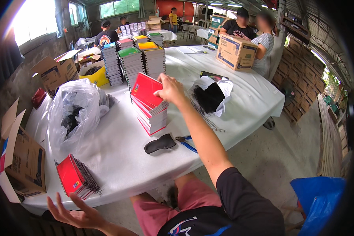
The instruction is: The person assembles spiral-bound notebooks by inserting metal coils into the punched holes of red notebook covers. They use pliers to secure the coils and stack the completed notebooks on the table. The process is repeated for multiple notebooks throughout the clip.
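A stack of red-covered books (153, 122) without visible coils stands in the middle of the white-covered table. My right hand (170, 89) grips the right edge of the top red book (144, 89), thumb on its cover. That book lies tilted on the stack. At the table's near left edge is a small pile of red spiral notebooks (72, 175) with black coils. Just in front of that pile my left hand (76, 214) is open, fingers spread, holding nothing. Near the stack's base lie a dark, flat, curved object (160, 144) and blue-handled pliers (188, 146).
Black coils (210, 96) lie in white wrapping at right. Plastic bag (76, 112), open carton (25, 161) and yellow container (94, 74) occupy the left. Tall notebook stacks (131, 65) stand behind. Two people are beside a closed carton (236, 52) at far right; others work farther back.
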Action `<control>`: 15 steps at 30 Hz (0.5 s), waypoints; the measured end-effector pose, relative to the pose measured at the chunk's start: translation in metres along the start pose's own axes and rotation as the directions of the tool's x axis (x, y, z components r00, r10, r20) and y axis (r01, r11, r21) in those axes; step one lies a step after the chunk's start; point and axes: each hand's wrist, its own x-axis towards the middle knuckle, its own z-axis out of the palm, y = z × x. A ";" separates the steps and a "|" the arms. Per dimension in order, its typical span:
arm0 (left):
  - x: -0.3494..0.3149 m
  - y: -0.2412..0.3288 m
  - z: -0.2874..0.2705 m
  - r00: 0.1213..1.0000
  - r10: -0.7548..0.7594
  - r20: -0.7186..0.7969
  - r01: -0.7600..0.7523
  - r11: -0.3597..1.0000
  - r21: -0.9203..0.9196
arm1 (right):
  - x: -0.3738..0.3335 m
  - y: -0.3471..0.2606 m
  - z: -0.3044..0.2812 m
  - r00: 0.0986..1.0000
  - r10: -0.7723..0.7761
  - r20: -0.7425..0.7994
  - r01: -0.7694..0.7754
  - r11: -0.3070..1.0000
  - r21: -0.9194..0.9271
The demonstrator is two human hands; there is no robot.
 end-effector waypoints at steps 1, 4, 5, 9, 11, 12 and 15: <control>0.002 0.017 -0.002 1.000 0.023 0.021 -0.022 0.999 -0.025 | -0.010 -0.011 -0.009 0.999 -0.022 -0.031 0.026 0.993 0.118; -0.001 0.065 -0.006 0.996 0.082 0.039 -0.057 0.899 -0.434 | -0.054 -0.040 -0.034 0.986 -0.165 -0.006 0.157 0.926 0.343; -0.007 0.073 -0.006 0.985 0.152 0.082 -0.093 0.867 -0.490 | -0.074 -0.043 -0.035 0.967 -0.252 0.045 0.213 0.889 0.405; -0.034 0.114 0.006 0.880 0.283 0.381 -0.020 0.825 -0.565 | -0.154 -0.041 -0.009 0.822 -0.427 0.377 0.298 0.887 0.353; -0.056 0.125 0.031 0.837 0.226 0.499 0.051 0.875 -0.482 | -0.186 -0.032 0.011 0.788 -0.453 0.417 0.304 0.875 0.377; -0.065 0.130 0.039 0.755 0.210 0.621 0.055 0.923 -0.380 | -0.198 -0.017 0.027 0.788 -0.474 0.393 0.314 0.859 0.405; -0.109 0.118 0.060 0.618 0.192 0.762 0.085 0.948 -0.308 | -0.203 -0.005 0.036 0.788 -0.485 0.379 0.229 0.803 0.550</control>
